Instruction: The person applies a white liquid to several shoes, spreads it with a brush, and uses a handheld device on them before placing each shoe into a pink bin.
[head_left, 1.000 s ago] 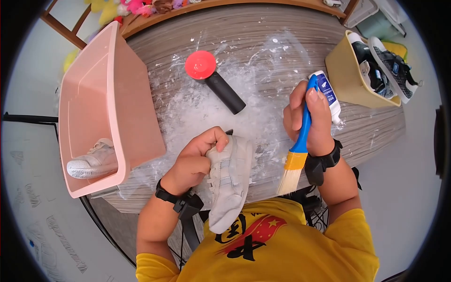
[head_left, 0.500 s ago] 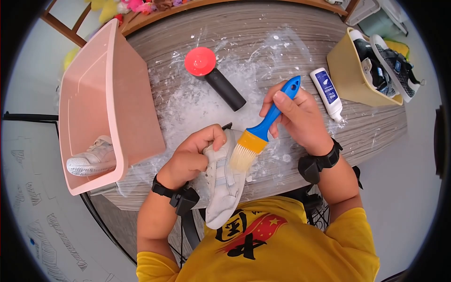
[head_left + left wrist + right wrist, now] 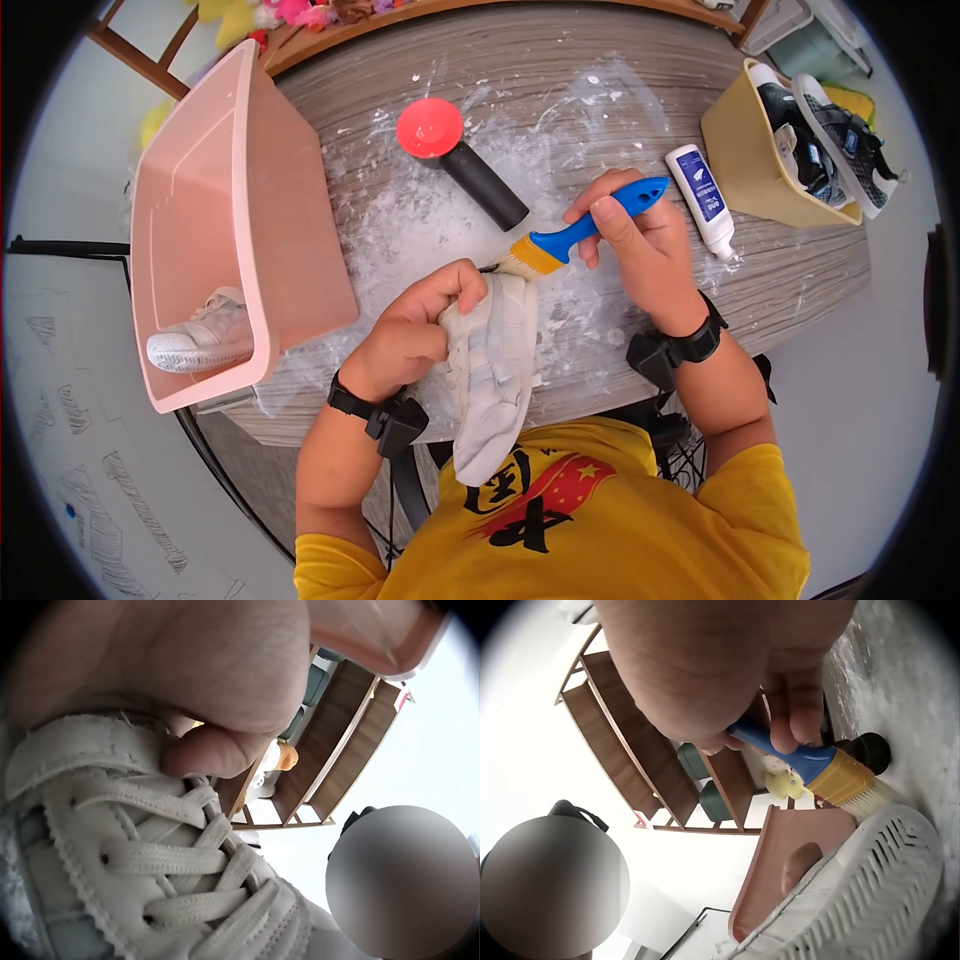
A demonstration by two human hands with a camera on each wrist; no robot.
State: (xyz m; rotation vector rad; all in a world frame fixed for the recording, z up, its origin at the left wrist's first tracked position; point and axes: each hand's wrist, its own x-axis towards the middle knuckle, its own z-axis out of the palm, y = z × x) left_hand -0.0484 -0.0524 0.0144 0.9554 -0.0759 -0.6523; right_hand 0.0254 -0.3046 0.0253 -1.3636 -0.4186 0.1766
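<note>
My left hand (image 3: 400, 325) grips a white lace-up sneaker (image 3: 492, 375) by its ankle opening, toe pointing toward the yellow shirt. Flat laces (image 3: 169, 857) show close up in the left wrist view, below the curled thumb and fingers. In my right hand (image 3: 645, 250) is a paintbrush (image 3: 590, 232) with a blue handle, a yellow collar and pale bristles, pinched between thumb and fingers. The bristles (image 3: 517, 262) are at the sneaker's heel end. From the right wrist, the sneaker's grooved sole (image 3: 877, 881) is visible, with the brush tip right at the heel.
A pink bin (image 3: 300, 220) on the left holds another white sneaker (image 3: 205, 335). Behind my hands lies a black-handled tool with a red cup (image 3: 430, 127). A white-and-blue bottle (image 3: 700, 200) lies beside a yellow bin (image 3: 745, 150) of dark shoes. White residue covers the tabletop (image 3: 390, 220).
My right hand has brought the paintbrush leftward from beside the sneaker, onto its side, then up to the heel; the handle has tilted flatter. The left hand keeps its grip on the sneaker.
</note>
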